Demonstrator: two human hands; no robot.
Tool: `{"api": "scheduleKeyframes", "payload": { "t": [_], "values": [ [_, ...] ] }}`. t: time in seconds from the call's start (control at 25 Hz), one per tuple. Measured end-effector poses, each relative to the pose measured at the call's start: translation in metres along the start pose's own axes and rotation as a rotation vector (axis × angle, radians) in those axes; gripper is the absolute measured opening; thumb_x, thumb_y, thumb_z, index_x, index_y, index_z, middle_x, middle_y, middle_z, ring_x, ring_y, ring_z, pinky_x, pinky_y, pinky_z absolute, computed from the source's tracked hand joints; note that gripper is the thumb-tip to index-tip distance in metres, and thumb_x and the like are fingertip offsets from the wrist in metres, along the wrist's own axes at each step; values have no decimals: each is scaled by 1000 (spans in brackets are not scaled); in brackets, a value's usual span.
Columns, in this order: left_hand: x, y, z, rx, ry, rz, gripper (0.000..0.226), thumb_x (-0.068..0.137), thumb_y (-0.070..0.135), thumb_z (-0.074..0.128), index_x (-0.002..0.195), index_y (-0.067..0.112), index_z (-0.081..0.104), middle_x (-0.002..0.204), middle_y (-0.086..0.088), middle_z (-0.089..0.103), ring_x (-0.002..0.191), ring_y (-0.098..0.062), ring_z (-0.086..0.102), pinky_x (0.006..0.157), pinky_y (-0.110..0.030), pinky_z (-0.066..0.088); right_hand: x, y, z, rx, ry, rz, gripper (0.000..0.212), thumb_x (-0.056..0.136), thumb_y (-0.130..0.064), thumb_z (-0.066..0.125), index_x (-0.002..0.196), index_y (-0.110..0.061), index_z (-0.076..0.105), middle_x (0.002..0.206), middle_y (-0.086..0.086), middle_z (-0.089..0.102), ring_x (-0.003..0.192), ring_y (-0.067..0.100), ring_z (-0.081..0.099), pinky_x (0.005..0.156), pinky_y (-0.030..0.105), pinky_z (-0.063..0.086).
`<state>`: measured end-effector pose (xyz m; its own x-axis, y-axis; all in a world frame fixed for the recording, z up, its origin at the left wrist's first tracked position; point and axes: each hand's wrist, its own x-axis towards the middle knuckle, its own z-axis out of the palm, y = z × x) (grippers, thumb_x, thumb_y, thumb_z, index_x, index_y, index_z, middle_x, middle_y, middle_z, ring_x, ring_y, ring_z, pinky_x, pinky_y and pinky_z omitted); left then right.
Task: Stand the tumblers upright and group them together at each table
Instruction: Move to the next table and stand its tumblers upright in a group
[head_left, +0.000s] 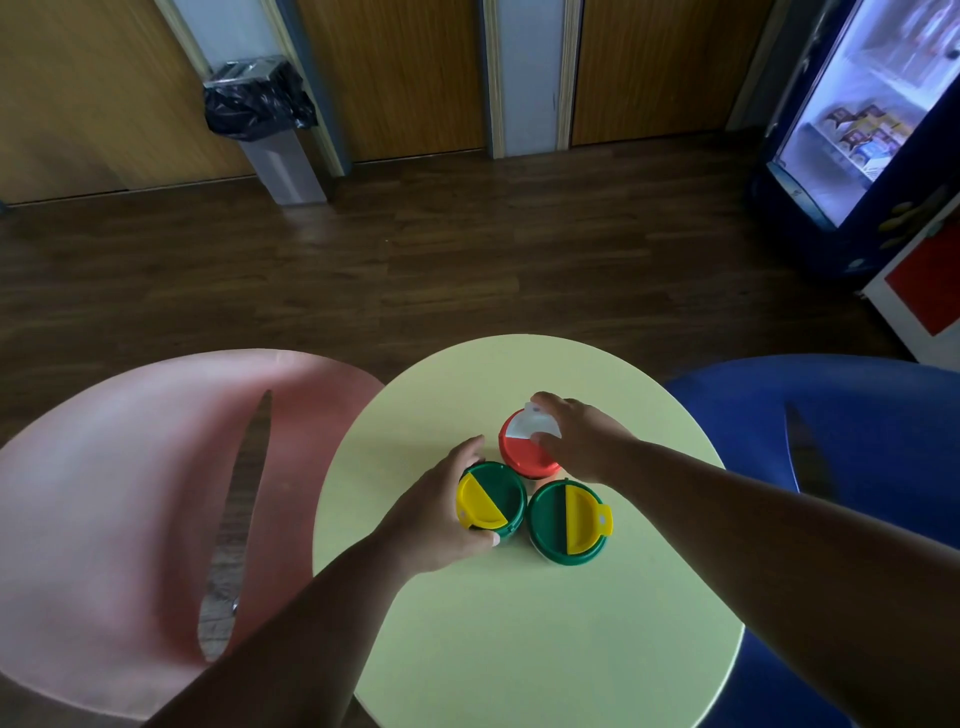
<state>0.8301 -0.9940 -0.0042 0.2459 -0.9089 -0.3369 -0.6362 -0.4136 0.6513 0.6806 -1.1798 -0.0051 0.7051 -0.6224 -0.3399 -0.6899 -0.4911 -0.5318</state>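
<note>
Three tumblers stand upright and close together on a round pale green table (519, 623). My left hand (441, 514) is wrapped around the left green tumbler (493, 501), whose lid has a yellow flap. My right hand (576, 436) grips the red tumbler (522, 454), which has a white flap, from its right side. A second green tumbler (566, 522) with a yellow flap stands free at the front right, touching or nearly touching the other two.
A pink chair (130, 493) stands left of the table and a blue chair (857, 426) right of it. Across the dark wood floor are a bin with a black bag (265, 124) and a lit drinks fridge (857, 119).
</note>
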Motion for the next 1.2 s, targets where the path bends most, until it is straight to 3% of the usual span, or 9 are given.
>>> {"api": "scheduleKeyframes", "payload": {
  "t": [0.32, 0.44, 0.52, 0.6, 0.68, 0.8, 0.96, 1.2],
  "values": [
    [3, -2, -4, 46, -41, 33, 106, 66, 35, 79, 149, 50, 16, 143, 27, 40, 134, 1, 39, 108, -28, 42, -4, -3, 4, 1, 32, 18, 48, 101, -34, 50, 146, -27, 35, 144, 12, 52, 118, 31, 57, 83, 34, 51],
    [3, -3, -2, 44, -36, 36, 104, 66, 36, 78, 149, 51, 16, 143, 28, 39, 135, 1, 37, 109, -27, 40, -8, -5, 3, 4, 2, 63, 62, 101, -41, 47, 155, -29, 19, 154, 12, 40, 129, 34, 51, 91, 38, 49],
    [2, -4, 0, 37, -25, 33, 104, 65, 41, 79, 149, 50, 17, 149, 23, 37, 138, -1, 34, 112, -29, 37, -16, -4, 2, 45, 24, 129, 70, 99, -45, 48, 157, -30, 11, 159, 10, 31, 131, 34, 50, 86, 36, 49],
    [0, -3, 2, 32, -9, 37, 104, 66, 44, 79, 151, 47, 18, 154, 19, 33, 141, -2, 30, 114, -30, 35, -34, 2, 2, 54, 89, 145, 71, 96, -47, 53, 155, -29, 18, 157, 6, 32, 127, 29, 53, 83, 34, 51],
    [-2, 0, 5, 37, 4, 40, 101, 72, 43, 79, 154, 42, 20, 156, 18, 30, 143, -3, 27, 113, -26, 32, -57, 12, 5, 76, 112, 100, 71, 89, -52, 61, 149, -30, 28, 151, 1, 39, 124, 21, 52, 89, 36, 52],
    [-4, 1, 9, 50, 33, 29, 94, 79, 43, 77, 154, 38, 21, 159, 18, 27, 144, -4, 26, 113, -26, 31, -89, 26, 11, 98, -21, 32, 86, 71, -61, 74, 142, -34, 34, 141, -9, 43, 122, 11, 47, 94, 36, 50],
    [-5, 0, 12, 72, 58, -19, 88, 79, 48, 75, 152, 40, 27, 158, 22, 28, 143, -3, 30, 111, -25, 33, -102, 30, 23, -77, -141, -56, 115, 62, -65, 79, 152, -33, 16, 148, -7, 37, 131, 17, 43, 96, 40, 50],
    [-4, 5, 9, 91, 45, -50, 85, 78, 48, 76, 150, 44, 29, 155, 22, 32, 139, -6, 36, 107, -27, 37, -102, 30, 33, -119, -65, -55, 108, 72, -56, 74, 154, -36, 7, 143, -2, 40, 125, 22, 48, 87, 38, 52]
  ]
}}
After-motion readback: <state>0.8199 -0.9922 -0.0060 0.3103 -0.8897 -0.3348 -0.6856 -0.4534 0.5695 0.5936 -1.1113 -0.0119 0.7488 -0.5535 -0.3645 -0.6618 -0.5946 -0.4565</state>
